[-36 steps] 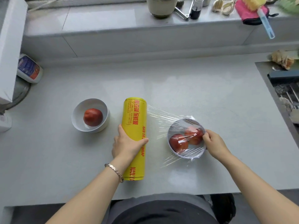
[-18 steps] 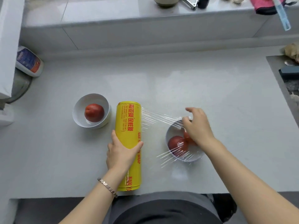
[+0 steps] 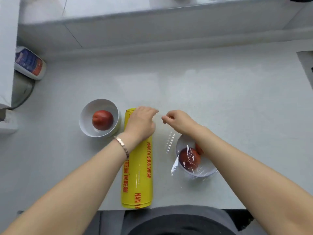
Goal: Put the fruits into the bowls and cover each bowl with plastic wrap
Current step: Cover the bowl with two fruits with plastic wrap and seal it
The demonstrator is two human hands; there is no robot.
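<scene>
Plastic wrap (image 3: 169,143) between both hands.

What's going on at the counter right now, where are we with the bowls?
A person is partway through wrapping. The left hand presses on the far end of the yellow plastic wrap roll, lying on the counter. The right hand pinches the film just beside it, apparently to tear it off. The right bowl, holding red fruit, has film draped over it. The left bowl holds one red fruit and is uncovered.
</scene>
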